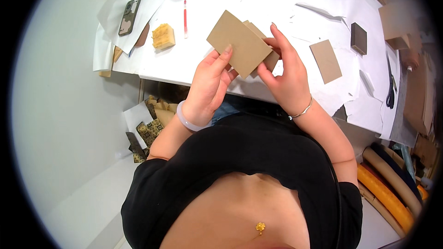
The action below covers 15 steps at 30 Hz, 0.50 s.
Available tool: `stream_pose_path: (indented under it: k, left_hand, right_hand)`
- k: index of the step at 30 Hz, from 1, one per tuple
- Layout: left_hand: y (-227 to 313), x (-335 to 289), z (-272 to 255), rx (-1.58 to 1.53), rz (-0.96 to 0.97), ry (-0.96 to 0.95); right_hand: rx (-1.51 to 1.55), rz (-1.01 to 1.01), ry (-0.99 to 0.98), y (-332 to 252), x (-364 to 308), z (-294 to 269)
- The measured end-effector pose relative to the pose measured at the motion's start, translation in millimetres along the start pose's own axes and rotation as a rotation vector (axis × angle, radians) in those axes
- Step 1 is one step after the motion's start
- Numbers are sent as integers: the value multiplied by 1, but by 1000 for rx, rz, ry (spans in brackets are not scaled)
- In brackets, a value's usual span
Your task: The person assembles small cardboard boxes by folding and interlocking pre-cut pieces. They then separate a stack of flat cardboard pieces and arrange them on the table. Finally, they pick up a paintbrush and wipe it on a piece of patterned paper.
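Observation:
Over the near part of the table, both my hands hold a small stack of tan cardboard pieces. The top cardboard piece (237,41) is tilted, and the edges of at least one more piece (273,62) stick out behind it. My left hand (210,80) is closed on the stack's lower left side, thumb on the top face and fingers underneath. My right hand (290,76) pinches the right side, its thumb at the lower corner and one finger raised; some fingertips are hidden behind the cardboard. Another tan cardboard piece (326,61) lies flat to the right of my right hand.
White paper covers the table (258,0). A yellow sponge-like block (164,37), a red pen (185,20) and a phone (129,16) lie at left. At right are a dark block (358,38) and black-handled scissors (391,92). Long rolls (385,198) stand below the table's right side.

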<state>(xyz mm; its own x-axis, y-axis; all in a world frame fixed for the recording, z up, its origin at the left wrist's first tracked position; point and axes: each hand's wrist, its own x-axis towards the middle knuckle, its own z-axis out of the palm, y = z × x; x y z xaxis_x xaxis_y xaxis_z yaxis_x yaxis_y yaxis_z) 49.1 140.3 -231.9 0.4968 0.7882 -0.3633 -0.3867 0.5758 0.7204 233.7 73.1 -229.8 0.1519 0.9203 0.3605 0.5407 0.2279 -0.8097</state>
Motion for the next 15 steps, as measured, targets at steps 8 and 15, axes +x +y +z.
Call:
stream_pose_path:
  k: [8,15]
  left_hand:
    - [-14,-4,-6,91,155,133]
    - [-9,-8,3,-17,190,73]
  right_hand:
    - [863,560,11,5,1,4]
    - [937,537,-160,-9,-16,24]
